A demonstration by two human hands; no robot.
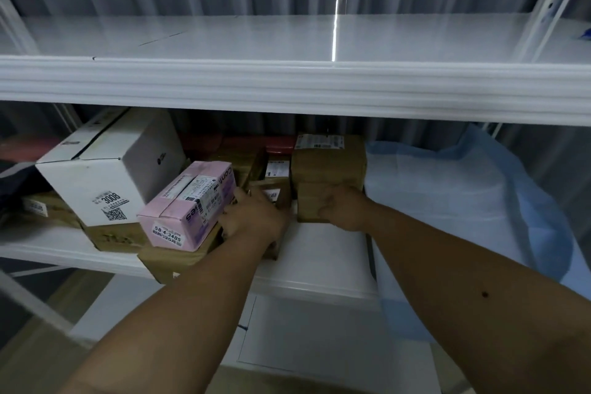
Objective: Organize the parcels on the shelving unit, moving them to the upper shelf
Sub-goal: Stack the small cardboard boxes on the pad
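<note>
Both my arms reach into the lower shelf (323, 253) of a white shelving unit. My right hand (345, 209) grips the front lower corner of a tall brown cardboard parcel (329, 169) with a white label on top. My left hand (252, 221) is curled over a small brown parcel (271, 190) next to a pink box (188, 205); its fingertips are hidden. A white box (108, 169) stands at the left on flat brown boxes (115, 238). The upper shelf (287, 38) holds no parcels in the part I see.
A light blue plastic sheet (473, 195) covers the right side of the lower shelf. The thick white front beam (287, 83) of the upper shelf runs across just above the parcels. A white upright post (553, 0) stands at the right. Grey curtain hangs behind.
</note>
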